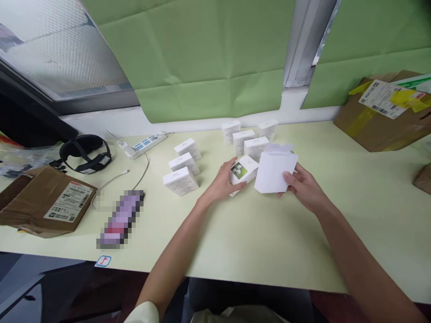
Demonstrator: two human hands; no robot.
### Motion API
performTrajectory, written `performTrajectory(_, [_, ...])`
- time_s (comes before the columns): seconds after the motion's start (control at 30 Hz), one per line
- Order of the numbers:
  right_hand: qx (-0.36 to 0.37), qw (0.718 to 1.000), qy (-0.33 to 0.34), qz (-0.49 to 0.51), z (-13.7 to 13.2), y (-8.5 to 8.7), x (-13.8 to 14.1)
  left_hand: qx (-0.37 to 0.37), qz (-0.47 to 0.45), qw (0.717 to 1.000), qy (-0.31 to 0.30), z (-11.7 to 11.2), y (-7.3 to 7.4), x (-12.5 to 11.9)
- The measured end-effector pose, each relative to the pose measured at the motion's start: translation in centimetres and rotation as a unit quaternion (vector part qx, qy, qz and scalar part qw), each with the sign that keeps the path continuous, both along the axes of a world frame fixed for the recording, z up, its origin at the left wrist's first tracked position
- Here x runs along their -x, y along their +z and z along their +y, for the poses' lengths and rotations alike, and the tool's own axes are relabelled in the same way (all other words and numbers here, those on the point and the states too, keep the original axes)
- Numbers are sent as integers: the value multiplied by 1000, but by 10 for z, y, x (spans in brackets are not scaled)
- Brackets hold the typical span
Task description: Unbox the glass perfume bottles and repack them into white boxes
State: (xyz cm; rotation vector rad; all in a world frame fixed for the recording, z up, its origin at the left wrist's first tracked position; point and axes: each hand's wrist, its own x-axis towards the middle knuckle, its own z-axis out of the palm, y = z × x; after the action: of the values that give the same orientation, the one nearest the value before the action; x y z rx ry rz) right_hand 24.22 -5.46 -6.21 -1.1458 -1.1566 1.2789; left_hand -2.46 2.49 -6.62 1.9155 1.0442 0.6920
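Left hand (221, 181) clamps its fingers on a photo-fronted box (248, 168)! Right hand's (305, 188) fingers pinch a flapped white packet (272, 174).

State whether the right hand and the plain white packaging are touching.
Touching: the head view shows the right hand holding the plain white packaging, its thumb over the face.

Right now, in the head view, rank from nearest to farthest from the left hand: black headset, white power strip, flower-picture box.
1. Flower-picture box: touching the left hand.
2. White power strip: off to its left.
3. Black headset: farther left, past the power strip.
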Motion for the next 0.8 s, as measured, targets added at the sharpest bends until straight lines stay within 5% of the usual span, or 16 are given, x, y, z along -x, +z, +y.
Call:
performTrajectory(0.13, [-73,996,-25,38,11,23,-4,128,-183,967,-123,1,7,13])
performTrajectory(0.3, [-101,991,81,-33,44,59,-3,206,-205,940,-177,0,7,19])
performTrajectory(0.4, [-94,985,110,-97,59,67,5,152,-191,959,-146,-3,6,15])
performTrajectory(0.5, [-110,980,96,-134,63,68,14,39,-151,987,-41,-6,3,8])
performTrajectory(0.63, [-151,974,80,-152,57,78,14,-33,-166,984,52,-7,-7,2])
performTrajectory(0.8, [-162,967,66,-183,42,98,11,-101,-191,976,25,-8,-12,-1])
